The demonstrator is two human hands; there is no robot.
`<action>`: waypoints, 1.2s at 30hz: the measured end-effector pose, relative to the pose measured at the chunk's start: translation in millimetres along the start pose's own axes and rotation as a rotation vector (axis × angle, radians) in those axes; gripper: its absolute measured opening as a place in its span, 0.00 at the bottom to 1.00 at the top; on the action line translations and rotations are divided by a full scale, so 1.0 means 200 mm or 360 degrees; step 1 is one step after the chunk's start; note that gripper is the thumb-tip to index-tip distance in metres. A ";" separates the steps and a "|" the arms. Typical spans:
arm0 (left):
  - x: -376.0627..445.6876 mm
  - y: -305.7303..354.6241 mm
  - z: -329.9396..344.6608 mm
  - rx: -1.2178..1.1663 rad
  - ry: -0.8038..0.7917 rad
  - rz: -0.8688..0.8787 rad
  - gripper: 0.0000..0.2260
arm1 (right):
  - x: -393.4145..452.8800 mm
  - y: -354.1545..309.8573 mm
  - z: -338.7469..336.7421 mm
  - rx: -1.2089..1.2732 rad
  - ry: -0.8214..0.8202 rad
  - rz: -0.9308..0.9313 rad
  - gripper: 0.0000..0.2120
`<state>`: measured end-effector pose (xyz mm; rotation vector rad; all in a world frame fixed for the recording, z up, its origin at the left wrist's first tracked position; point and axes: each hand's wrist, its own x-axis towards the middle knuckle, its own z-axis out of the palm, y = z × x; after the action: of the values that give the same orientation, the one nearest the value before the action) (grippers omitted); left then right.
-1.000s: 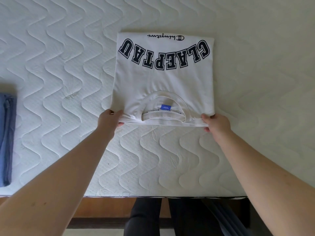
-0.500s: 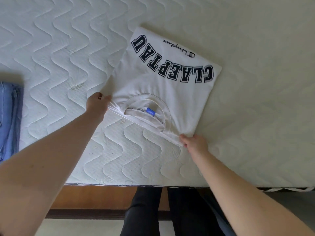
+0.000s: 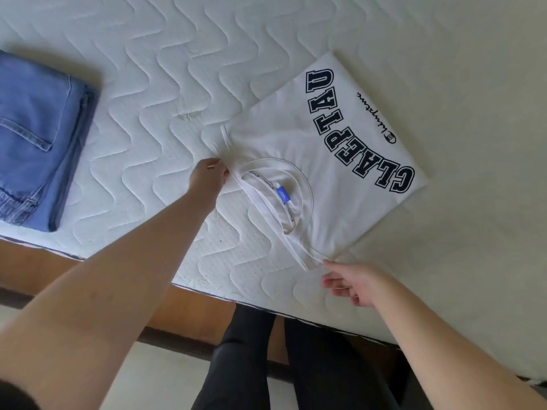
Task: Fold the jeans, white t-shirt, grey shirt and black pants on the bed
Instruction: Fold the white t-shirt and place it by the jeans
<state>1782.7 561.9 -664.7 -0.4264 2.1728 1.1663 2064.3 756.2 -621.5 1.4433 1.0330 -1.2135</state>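
1. The white cotton t-shirt with dark block lettering (image 3: 340, 161) lies folded into a rectangle on the white quilted bed (image 3: 165, 78), turned at a slant, its collar edge toward the person and the printed side up. The round neckline with a small blue label (image 3: 282, 193) shows near that edge.

2. The left hand (image 3: 208, 179) is at the collar-side corner nearest the jeans; its fingers are curled against the layered edge and seem to pinch it, though the contact itself is hidden behind the hand.

3. The right hand (image 3: 352, 284) sits just beside the other collar-side corner with loosely spread, relaxed fingers, holding nothing; one fingertip is about touching the hem.

4. The folded blue denim jeans (image 3: 38, 140) rest on the bed well to the left, apart from the t-shirt. The grey shirt and black pants are not in view.

5. Handling, as a judgement: the t-shirt is light, soft and limp, so it will sag and its stacked layers will slide apart if lifted by one corner. The layered edge by the collar already fans out slightly.

6. Best hold, likely: pinch all layers together at both collar-side corners, or slip flat hands under the bundle, and keep it low over the mattress.
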 end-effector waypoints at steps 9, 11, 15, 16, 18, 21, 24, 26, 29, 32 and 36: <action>-0.28 -0.18 0.05 -0.0631 -0.0101 -0.0365 0.11 | -0.13 -0.40 -0.16 -0.0177 0.0110 -0.1014 0.07; -0.36 -0.22 0.07 -0.0661 -0.0002 -0.0281 0.11 | -0.13 -0.52 -0.13 -0.0367 0.0154 -0.1297 0.05; -0.54 -0.26 0.13 -0.1025 0.0301 -0.0212 0.12 | -0.11 -0.76 -0.05 -0.0734 0.0176 -0.1752 0.10; -0.59 -0.26 0.15 -0.1134 0.0374 -0.0229 0.11 | -0.10 -0.82 -0.03 -0.0838 0.0199 -0.1840 0.11; -0.67 -0.28 0.23 -0.1266 0.0436 -0.0269 0.11 | -0.10 -0.94 0.01 -0.1041 0.0241 -0.1989 0.12; -0.76 -0.33 0.38 -0.1330 0.0465 -0.0363 0.10 | -0.10 -1.11 0.08 -0.1396 0.0350 -0.2170 0.16; -0.83 -0.37 0.51 -0.1369 0.0466 -0.0481 0.09 | -0.10 -1.28 0.15 -0.1687 0.0417 -0.2280 0.19; -0.87 -0.39 0.57 -0.1372 0.0468 -0.0551 0.10 | -0.09 -1.39 0.22 -0.1911 0.0509 -0.2335 0.22; -0.90 -0.40 0.65 -0.1361 0.0484 -0.0660 0.11 | -0.07 -1.51 0.30 -0.2219 0.0706 -0.2383 0.26; -0.95 -0.41 0.71 -0.1393 0.0406 -0.0814 0.12 | -0.04 -1.59 0.36 -0.2460 0.0811 -0.2294 0.31; -0.98 -0.38 0.76 -0.0994 0.0202 -0.1002 0.12 | -0.03 -1.66 0.38 -0.2580 0.0938 -0.2092 0.35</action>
<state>2028.5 643.0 -644.5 -1.3641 1.5245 1.4261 1725.9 743.7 -666.4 -0.3973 2.6105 -0.1796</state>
